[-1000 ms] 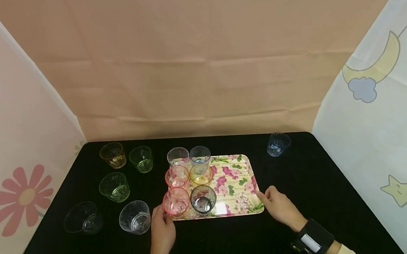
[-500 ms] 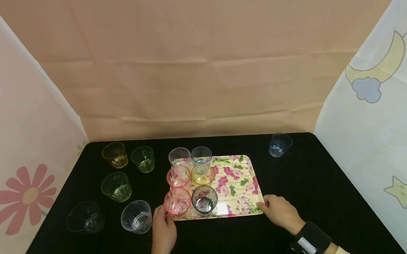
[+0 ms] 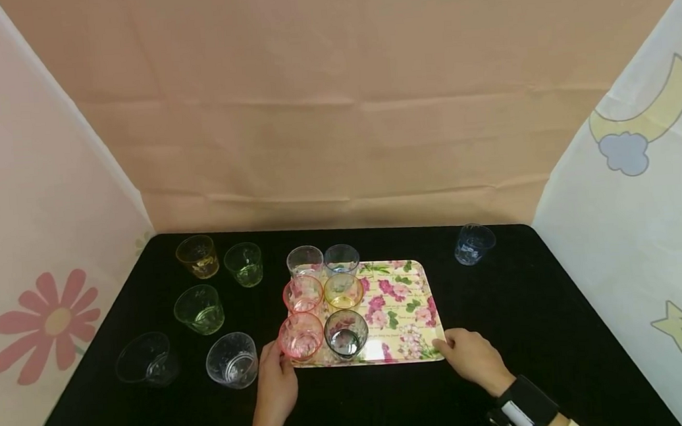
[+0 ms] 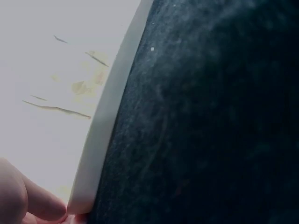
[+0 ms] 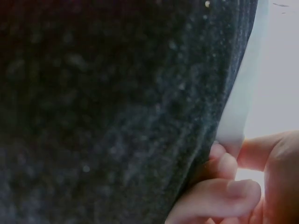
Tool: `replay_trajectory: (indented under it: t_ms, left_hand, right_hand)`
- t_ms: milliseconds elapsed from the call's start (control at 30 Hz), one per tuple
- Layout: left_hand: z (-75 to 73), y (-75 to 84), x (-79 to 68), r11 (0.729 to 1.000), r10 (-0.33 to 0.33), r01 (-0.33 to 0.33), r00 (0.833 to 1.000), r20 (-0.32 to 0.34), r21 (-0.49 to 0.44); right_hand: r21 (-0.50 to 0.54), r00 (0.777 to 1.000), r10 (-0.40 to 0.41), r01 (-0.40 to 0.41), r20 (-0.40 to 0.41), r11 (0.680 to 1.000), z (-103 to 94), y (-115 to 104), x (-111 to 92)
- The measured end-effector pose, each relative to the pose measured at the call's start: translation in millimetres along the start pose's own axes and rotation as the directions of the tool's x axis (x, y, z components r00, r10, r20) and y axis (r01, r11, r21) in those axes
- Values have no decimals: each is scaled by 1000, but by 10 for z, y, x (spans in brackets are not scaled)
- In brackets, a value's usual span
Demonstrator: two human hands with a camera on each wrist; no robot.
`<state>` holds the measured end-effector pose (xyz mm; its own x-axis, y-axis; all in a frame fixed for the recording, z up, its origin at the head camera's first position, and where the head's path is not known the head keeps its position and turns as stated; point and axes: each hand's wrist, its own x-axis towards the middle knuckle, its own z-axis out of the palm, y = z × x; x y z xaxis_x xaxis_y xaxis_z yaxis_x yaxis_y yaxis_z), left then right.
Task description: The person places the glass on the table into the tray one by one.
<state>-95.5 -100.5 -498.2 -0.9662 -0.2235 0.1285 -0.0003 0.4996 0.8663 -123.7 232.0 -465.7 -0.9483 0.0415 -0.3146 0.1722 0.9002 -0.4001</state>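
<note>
A floral serving tray (image 3: 406,340) lies in the middle of the black table, several glasses standing on its left half. Among these are a red-rimmed glass (image 3: 300,338) at the front left, a dark grey glass (image 3: 346,335) beside it and a yellow glass (image 3: 344,292) behind. My left hand (image 3: 276,386) grips the tray's front left corner, close to the red-rimmed glass. At the front right corner my right hand (image 3: 476,362) pinches the rim. Both wrist views show the pale tray edge (image 4: 105,121) between thumb and fingers (image 5: 219,196).
Left of the tray stand an amber glass (image 3: 198,257), two green glasses (image 3: 244,266) and two clear glasses (image 3: 232,361). A bluish glass (image 3: 472,245) is alone at the back right. A tan sheet (image 3: 334,108) and patterned side panels (image 3: 664,250) surround the table.
My right hand has moved onto the tray's front right corner and taken hold of its rim. The left hand keeps its grip. The whole head view has shifted slightly.
</note>
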Motion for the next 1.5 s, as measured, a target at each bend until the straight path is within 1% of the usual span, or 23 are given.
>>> replay_trajectory:
  t_ms: [100,167,300,400,500,567,700,767,833,933,1000,1033,1067,1133,1200,1233,1267,1300,1333,1367,1433,1467,1500]
  left_hand:
    - [-16,21,2,1000,7,-7,1000,19,-3]
    - [-29,32,1,1000,0,0,999,37,-4]
    - [-65,53,6,998,-47,50,995,87,-24]
    - [-94,75,13,993,-102,108,987,122,-48]
    - [-120,101,11,987,-137,147,980,143,-59]
    - [-120,116,-4,988,-135,145,980,145,-58]
    - [-108,149,-67,992,-109,118,984,139,-55]
    - [-115,182,-107,990,-122,131,981,150,-54]
    - [-141,224,-153,985,-161,168,974,162,-35]
    - [-207,278,-234,969,-248,247,953,172,26]
    - [-272,300,-301,954,-298,287,943,149,88]
    - [-309,299,-336,945,-320,305,938,137,118]
    - [-348,300,-371,939,-329,312,937,117,143]
    - [-421,310,-428,931,-333,316,940,74,183]
    - [-483,363,-470,925,-331,320,943,24,206]
    - [-497,405,-487,928,-315,312,949,-21,203]
    - [-508,456,-501,934,-288,298,954,-81,196]
    - [-518,506,-513,943,-255,280,956,-147,182]
    - [-527,554,-520,953,-218,257,950,-222,163]
    - [-536,590,-523,963,-181,230,937,-298,138]
    - [-568,617,-509,989,-70,121,895,-440,90]
    - [-600,606,-489,996,-20,60,872,-488,66]
    - [-638,580,-464,999,22,0,855,-519,42]
  right_hand:
    - [0,1000,-2,2,-8,1000,-2,-6,5]
    - [4,1000,0,0,-7,1000,-1,-5,7]
    - [15,1000,-3,3,-5,1000,6,3,5]
    - [13,1000,-14,14,-13,1000,13,7,9]
    - [7,1000,-22,22,-20,1000,19,7,14]
    - [5,999,-29,29,-23,1000,21,12,13]
    - [5,999,-41,41,-34,999,22,17,15]
    - [8,998,-44,45,-38,999,21,17,16]
    - [14,998,-46,47,-37,999,19,16,17]
    - [21,999,-44,45,-33,999,18,15,13]
    - [22,998,-45,46,-31,999,18,14,10]
    - [21,998,-47,48,-31,999,21,11,10]
    - [20,998,-49,49,-31,999,23,8,10]
    - [17,998,-51,52,-31,999,21,5,9]
    - [17,998,-55,55,-33,998,11,11,8]
    - [16,998,-54,54,-33,998,5,16,9]
    - [16,998,-52,52,-31,998,0,22,11]
    - [17,998,-49,50,-29,999,-3,28,15]
    - [19,999,-45,46,-24,999,-5,33,19]
    - [22,999,-48,48,-22,999,-3,37,25]
    - [22,999,-40,40,-14,999,6,41,34]
    - [22,999,-37,38,-12,999,12,41,37]
    - [22,999,-36,37,-10,999,18,41,40]
